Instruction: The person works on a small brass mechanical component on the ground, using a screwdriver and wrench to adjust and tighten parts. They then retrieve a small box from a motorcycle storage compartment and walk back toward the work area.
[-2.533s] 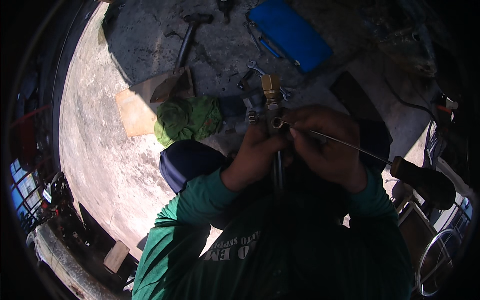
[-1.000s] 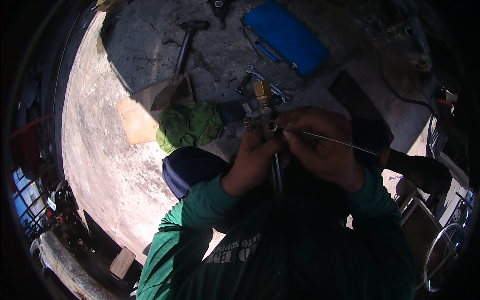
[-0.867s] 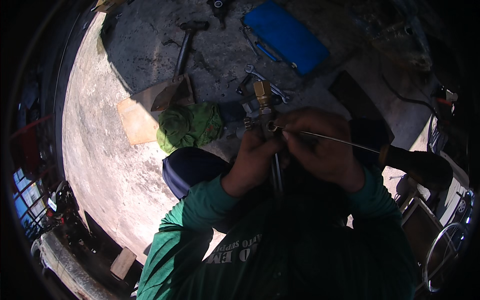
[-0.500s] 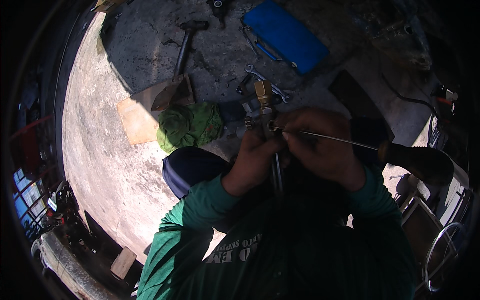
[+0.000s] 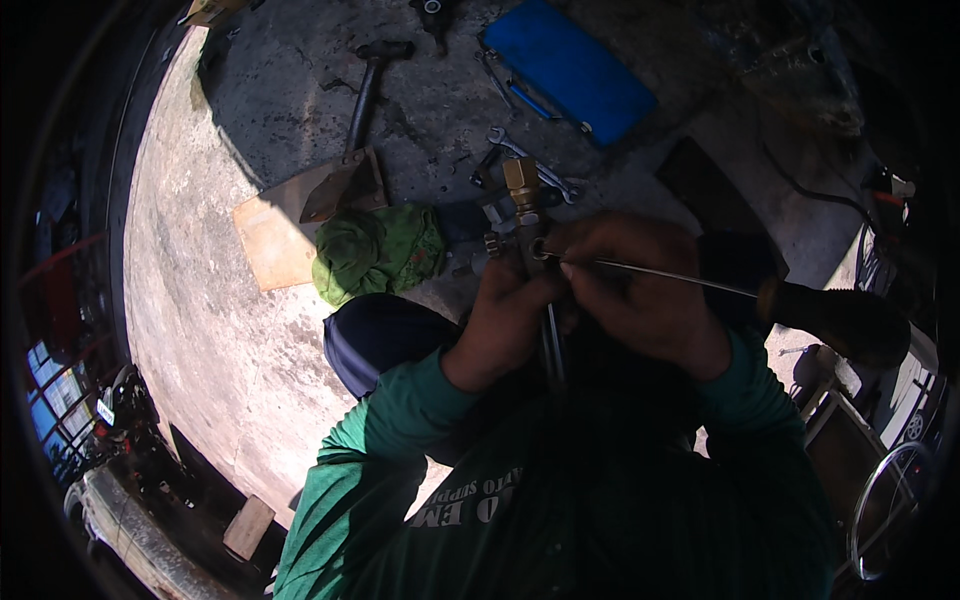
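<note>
Two closed grips below the brass fitting [image 5: 521, 181]: left hand [image 5: 508, 312] round the metal body [image 5: 528, 236], right hand [image 5: 640, 285] pinching a screwdriver [image 5: 800, 306] (seemingly probing the port [image 5: 538, 248]); the next move needs steadiness.

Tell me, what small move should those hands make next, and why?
Perhaps nudge the thin-shafted tool slightly at the round opening: the right hand pinches the tool's shaft beside that opening, and the left hand holds the metal fitting. Whether the tool reaches inside is hard to tell.
</note>
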Tool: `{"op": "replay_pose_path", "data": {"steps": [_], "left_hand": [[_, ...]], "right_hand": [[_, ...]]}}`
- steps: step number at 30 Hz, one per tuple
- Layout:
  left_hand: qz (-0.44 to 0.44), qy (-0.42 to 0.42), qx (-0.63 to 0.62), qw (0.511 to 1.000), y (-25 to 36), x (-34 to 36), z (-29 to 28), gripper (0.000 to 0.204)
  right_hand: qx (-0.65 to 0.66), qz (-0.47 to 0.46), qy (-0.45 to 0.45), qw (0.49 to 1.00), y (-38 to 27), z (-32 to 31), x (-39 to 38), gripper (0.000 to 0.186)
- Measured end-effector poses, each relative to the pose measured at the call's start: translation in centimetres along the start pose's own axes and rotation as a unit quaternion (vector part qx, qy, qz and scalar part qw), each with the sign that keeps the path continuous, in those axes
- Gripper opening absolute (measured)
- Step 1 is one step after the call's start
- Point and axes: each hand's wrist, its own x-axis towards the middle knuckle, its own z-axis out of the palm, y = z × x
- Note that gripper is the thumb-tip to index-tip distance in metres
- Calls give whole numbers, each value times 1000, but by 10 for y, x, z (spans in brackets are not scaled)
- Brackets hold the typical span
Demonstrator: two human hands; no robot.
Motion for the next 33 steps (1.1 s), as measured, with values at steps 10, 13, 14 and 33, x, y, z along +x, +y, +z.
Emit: {"op": "replay_pose_path", "data": {"steps": [10, 13, 14, 33], "left_hand": [[14, 1, -9, 1000, -1, 1, 1, 17], [8, 12, -8, 1000, -1, 0, 0, 17], [9, 4, 1, 1000, -1, 0, -1, 17], [8, -15, 6, 1000, -1, -4, -2, 20]], "right_hand": [[28, -11, 22, 999, 2, 3, -1, 14], [30, -12, 21, 999, 2, 2, -1, 13], [35, -7, 20, 999, 1, 1, -1, 13], [16, -62, 32, 997, 2, 2, -4, 17]]}}
